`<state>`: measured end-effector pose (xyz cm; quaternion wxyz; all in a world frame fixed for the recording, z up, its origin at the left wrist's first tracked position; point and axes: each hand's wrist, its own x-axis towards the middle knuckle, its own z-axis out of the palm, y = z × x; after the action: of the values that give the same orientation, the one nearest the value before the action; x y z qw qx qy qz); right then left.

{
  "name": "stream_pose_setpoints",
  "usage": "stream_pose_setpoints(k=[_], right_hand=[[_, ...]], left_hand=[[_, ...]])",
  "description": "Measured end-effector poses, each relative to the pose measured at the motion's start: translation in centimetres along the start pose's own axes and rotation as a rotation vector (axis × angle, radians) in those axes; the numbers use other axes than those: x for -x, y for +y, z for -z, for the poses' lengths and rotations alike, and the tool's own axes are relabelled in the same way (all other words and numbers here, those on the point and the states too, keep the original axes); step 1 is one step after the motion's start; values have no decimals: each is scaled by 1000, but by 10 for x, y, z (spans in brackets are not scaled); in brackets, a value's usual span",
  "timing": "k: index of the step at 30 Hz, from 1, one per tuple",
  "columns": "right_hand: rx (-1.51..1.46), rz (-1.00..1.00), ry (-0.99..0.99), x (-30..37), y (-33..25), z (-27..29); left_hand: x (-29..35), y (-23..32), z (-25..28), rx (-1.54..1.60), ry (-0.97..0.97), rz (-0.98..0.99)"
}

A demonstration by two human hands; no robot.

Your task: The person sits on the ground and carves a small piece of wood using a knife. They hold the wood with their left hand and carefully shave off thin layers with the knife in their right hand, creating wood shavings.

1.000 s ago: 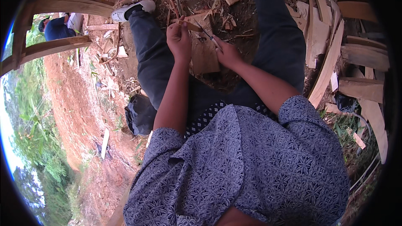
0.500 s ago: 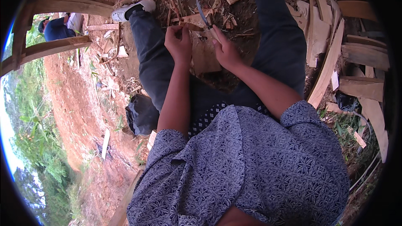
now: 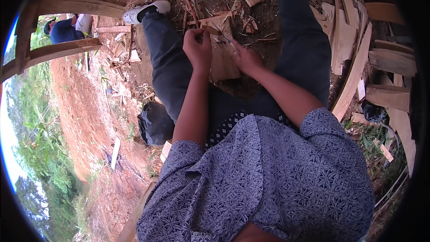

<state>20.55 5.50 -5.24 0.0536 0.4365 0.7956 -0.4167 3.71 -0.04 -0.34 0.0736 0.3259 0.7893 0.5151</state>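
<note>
My right hand (image 3: 247,59) is closed around the handle of a knife (image 3: 222,32). Its thin blade points up and to the left, seen nearly edge-on. My left hand (image 3: 197,51), fingers pinched, holds a small piece of wood (image 3: 212,30) close to the blade; whether the two touch I cannot tell. Below both hands, between my legs, a wooden block (image 3: 225,66) rests on the ground. Shavings and chips (image 3: 242,20) lie scattered around and beyond it.
Curved planks (image 3: 351,76) and stacked boards (image 3: 389,60) line the right side. A black plastic bag (image 3: 155,124) sits by my left thigh. At far left, a wooden frame (image 3: 76,5) stands before a seated person (image 3: 63,31). Reddish sloping ground (image 3: 85,121) drops toward greenery.
The knife has turned from a raised blade to a lower, more edge-on one near the wood piece. Both hands sit slightly lower and further right in the picture; the whole view has shifted slightly.
</note>
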Motion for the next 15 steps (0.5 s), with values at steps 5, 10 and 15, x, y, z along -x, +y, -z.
stream_pose_setpoints(k=[5, 10, 15], right_hand=[[-586, 49, 4, -24, 35, -18], [-317, 92, 150, 3, -15, 12], [-206, 129, 159, 8, -13, 2]], left_hand=[[0, -5, -3, 15, -15, -5], [-2, -10, -2, 45, -38, 58], [-2, 2, -1, 44, -27, 51]])
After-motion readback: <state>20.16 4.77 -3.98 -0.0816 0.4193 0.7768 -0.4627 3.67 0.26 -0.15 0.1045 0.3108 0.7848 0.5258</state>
